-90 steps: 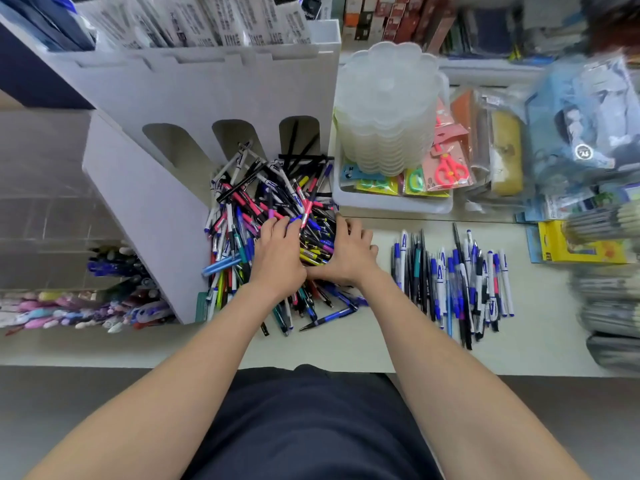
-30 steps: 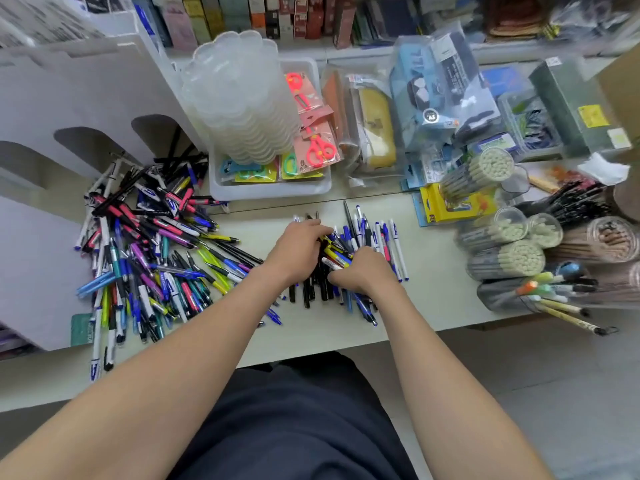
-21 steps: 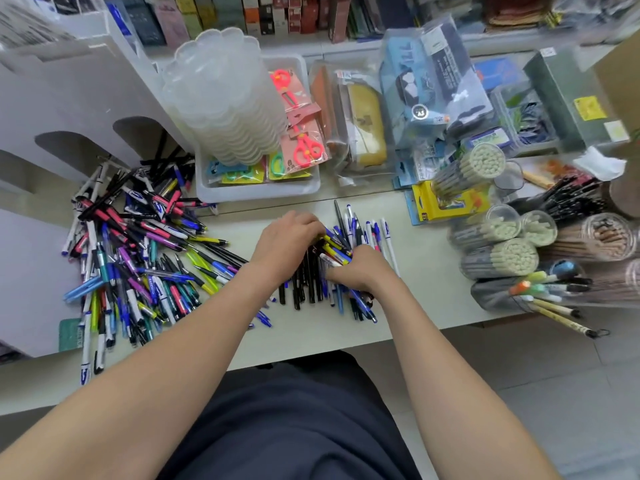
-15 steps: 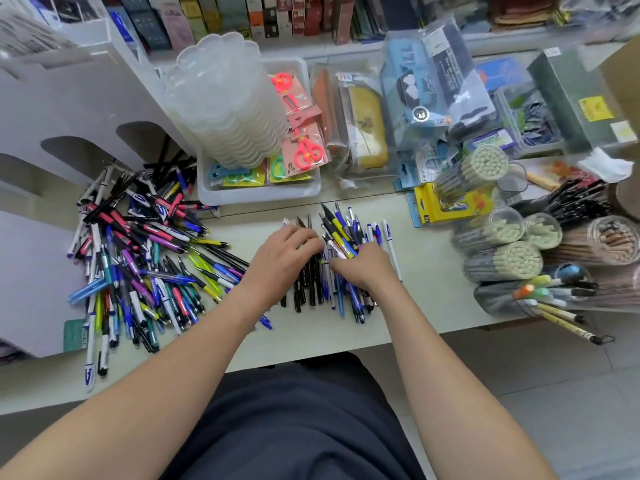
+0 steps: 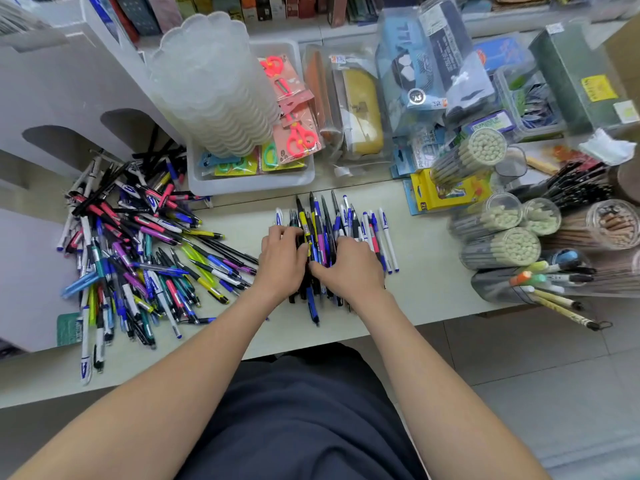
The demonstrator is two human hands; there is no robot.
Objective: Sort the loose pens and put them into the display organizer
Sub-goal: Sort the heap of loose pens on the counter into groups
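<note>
Mid-table: my left hand and right hand curl around the sorted pens.
Table edge: near; bare strip rightward.

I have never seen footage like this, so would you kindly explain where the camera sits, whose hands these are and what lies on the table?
There is no machine here: a person works with bare hands, and the pictures all come from one camera worn on the head, looking down over both arms. The left hand and right hand rest side by side on a neat bunch of pens on the table; whether either actually grips a pen cannot be told. A larger jumbled pile of pens lies to the left, before the white display organizer. Tubs of pencils lie at the right.
</note>
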